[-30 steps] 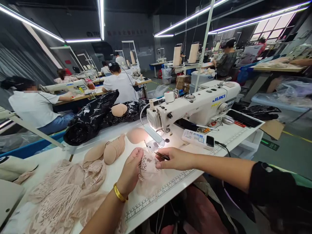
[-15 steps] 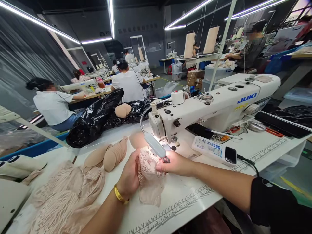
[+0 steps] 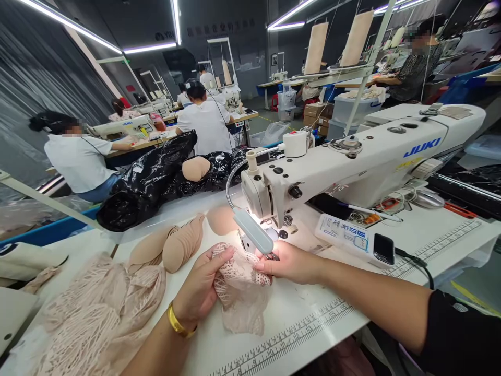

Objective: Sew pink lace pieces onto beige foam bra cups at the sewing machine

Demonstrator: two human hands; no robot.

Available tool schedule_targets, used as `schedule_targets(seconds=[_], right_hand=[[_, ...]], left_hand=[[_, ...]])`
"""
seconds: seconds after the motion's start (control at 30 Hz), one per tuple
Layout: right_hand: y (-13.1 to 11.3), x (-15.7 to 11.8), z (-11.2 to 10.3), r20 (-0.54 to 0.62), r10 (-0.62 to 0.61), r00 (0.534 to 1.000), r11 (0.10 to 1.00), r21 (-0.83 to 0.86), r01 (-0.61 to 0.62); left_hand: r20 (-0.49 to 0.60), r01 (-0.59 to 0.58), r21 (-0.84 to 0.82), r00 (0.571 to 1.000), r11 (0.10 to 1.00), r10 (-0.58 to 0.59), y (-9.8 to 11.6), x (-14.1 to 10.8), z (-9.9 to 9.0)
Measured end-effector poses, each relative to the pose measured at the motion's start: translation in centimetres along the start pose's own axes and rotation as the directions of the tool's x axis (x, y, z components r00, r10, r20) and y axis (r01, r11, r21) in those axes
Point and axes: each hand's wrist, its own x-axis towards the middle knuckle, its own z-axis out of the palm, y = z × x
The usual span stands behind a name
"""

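Note:
A beige lace fabric piece (image 3: 245,295) hangs between my two hands, just in front of the sewing machine's needle area. My left hand (image 3: 201,284), with a gold bracelet on the wrist, pinches its left edge, thumb on top. My right hand (image 3: 291,263) is closed on the right edge of the lace. A small dark metal item (image 3: 271,256) shows at the right fingers; its kind is mostly hidden. Over the hands reaches the grey lamp head (image 3: 253,230), lighting the lace. The white sewing machine (image 3: 352,156) stands behind it.
Stacked beige foam cups (image 3: 182,245) and a heap of beige lace (image 3: 102,308) lie on the left. At right sit a clear box (image 3: 340,235) and a dark-screened device (image 3: 384,249). Black plastic bags (image 3: 144,183) lie behind the table. A ruler strip (image 3: 289,339) runs along the front edge.
My left hand has shifted left and its thumb now lies over the lace, spreading the piece wider. The right hand has moved slightly right. The whole view has shifted a little.

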Motion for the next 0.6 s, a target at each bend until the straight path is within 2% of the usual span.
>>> schedule_targets(seconds=[0.2, 0.33, 0.4, 0.47, 0.6], right_hand=[[-0.7, -0.4, -0.1, 0.025, 0.056, 0.998, 0.998, -0.033, -0.055], [-1.1, -0.8, -0.4, 0.128, 0.020, 0.992, 0.976, -0.216, 0.008], [-1.2, -0.8, -0.5, 0.077, -0.015, 0.997, 0.973, -0.229, 0.033], [-1.0, -0.8, -0.5, -0.003, -0.034, 0.999, 0.985, -0.171, 0.033], [-0.7, -0.7, -0.2, -0.072, -0.062, 0.995, 0.974, -0.223, 0.045]], left_hand=[[0.013, -0.039, 0.032, 0.999, 0.999, 0.038, 0.4, -0.3, -0.2], [0.077, -0.076, 0.164, 0.995, 0.984, 0.064, 0.6, -0.7, -0.1], [0.122, -0.045, 0.239, 0.992, 0.970, 0.016, 0.4, -1.0, 0.2], [0.140, -0.019, 0.320, 0.990, 0.947, -0.027, 0.1, -1.2, 0.6], [0.117, -0.053, 0.417, 0.993, 0.907, 0.005, -0.5, -1.2, 1.3]])
